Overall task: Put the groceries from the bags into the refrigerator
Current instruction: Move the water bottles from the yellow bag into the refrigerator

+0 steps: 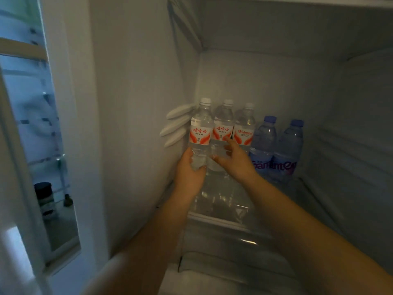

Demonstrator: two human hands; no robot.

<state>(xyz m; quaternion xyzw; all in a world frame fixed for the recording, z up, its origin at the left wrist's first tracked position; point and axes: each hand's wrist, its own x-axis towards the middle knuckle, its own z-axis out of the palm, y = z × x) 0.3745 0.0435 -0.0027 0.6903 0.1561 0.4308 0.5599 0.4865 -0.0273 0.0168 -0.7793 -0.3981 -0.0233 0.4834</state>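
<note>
the left hand (190, 169) holds the first water bottle (201, 133) tight, right by the fridge's left wall (136, 124). the right hand (232, 159), fingers loose, touches the second bottle (222, 128). two blue bottles (276, 145) stand beside them, with bare shelf (314, 194) on the right.

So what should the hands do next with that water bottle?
Probably let go. The left hand grips the leftmost red-label bottle, already upright on the shelf beside the others; the right hand touches the middle bottle.

Dark jar (43, 191) on door shelf: label unreadable, blurred. Blue bottles' (274, 145) lettering partly hidden behind right hand (236, 160). Forearms cut off at lower edge.
</note>
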